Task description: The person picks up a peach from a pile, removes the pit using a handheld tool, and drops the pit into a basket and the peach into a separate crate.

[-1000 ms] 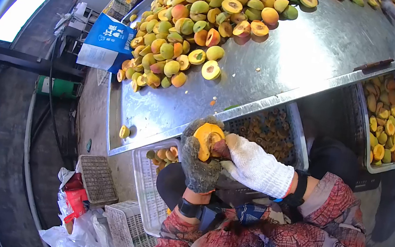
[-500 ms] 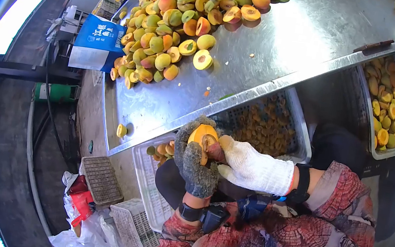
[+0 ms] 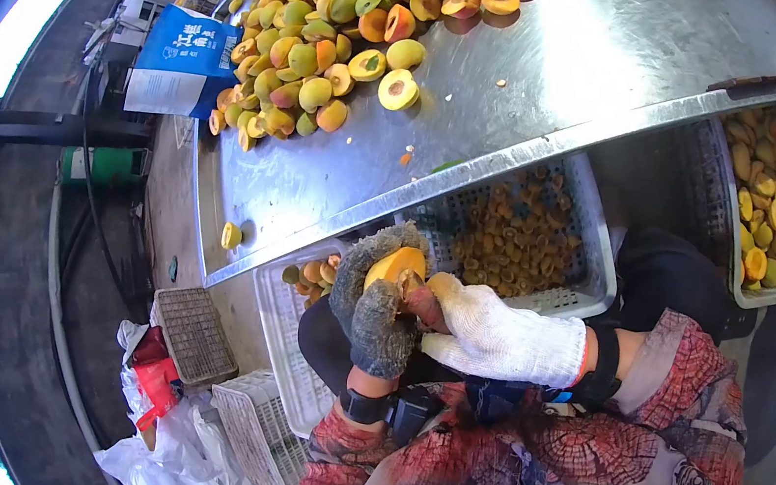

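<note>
In its grey, dirty glove, my left hand [image 3: 378,316] is closed round a halved yellow peach [image 3: 396,269], just in front of the table edge. My right hand [image 3: 509,337], in a white knit glove, grips a reddish-brown handle [image 3: 425,307] pressed against the fruit; the working end is hidden. Below the hands' far side sits a grey crate [image 3: 603,263] holding many brown peach pits [image 3: 516,246]. A white crate [image 3: 286,367] with a few peach pieces [image 3: 316,272] stands left of my left hand.
Whole and halved peaches [image 3: 306,52] are heaped on the metal table [image 3: 484,127]. A lone peach half [image 3: 231,235] lies near its left corner. More cut peaches fill a crate [image 3: 748,293] at right. A blue-and-white box [image 3: 181,60], a basket [image 3: 194,334] and plastic bags [image 3: 169,460] are at left.
The view has shifted slightly, showing more of the pit crate. Both hands keep their hold, and the peach half has tilted a little in my left hand.
</note>
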`<state>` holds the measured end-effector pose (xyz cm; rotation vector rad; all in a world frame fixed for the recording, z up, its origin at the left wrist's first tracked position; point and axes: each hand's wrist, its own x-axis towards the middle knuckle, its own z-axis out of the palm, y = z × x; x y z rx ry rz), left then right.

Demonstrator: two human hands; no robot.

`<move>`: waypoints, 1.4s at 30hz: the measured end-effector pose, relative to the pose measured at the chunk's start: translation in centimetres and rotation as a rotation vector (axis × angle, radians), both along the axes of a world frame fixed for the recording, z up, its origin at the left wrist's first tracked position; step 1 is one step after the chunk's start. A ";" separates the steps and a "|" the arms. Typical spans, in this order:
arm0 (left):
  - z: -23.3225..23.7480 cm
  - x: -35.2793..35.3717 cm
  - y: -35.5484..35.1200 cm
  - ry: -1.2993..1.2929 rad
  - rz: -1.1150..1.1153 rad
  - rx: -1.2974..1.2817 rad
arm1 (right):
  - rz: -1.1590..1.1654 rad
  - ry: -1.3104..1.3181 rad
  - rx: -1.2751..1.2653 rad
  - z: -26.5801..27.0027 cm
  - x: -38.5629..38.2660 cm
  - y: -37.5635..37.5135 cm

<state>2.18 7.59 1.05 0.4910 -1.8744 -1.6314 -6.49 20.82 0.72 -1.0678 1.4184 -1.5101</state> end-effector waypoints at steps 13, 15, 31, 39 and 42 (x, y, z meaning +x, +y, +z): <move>0.5 0.0 -0.2 -0.008 -0.068 -0.133 | 0.005 0.021 -0.006 -1.7 1.0 0.0; 0.1 0.2 -0.3 -0.012 -0.057 -0.115 | -0.010 0.029 -0.025 -1.7 0.9 0.0; 0.7 0.1 -1.5 -0.188 -0.187 0.024 | 0.062 0.009 0.106 -1.4 0.8 0.2; 1.9 -0.2 -3.4 -0.305 -0.444 0.031 | 0.249 -0.311 0.100 -0.9 0.9 0.3; 2.8 -0.6 -3.8 -0.362 -0.521 0.026 | 0.119 -0.014 -0.025 -0.9 0.9 0.1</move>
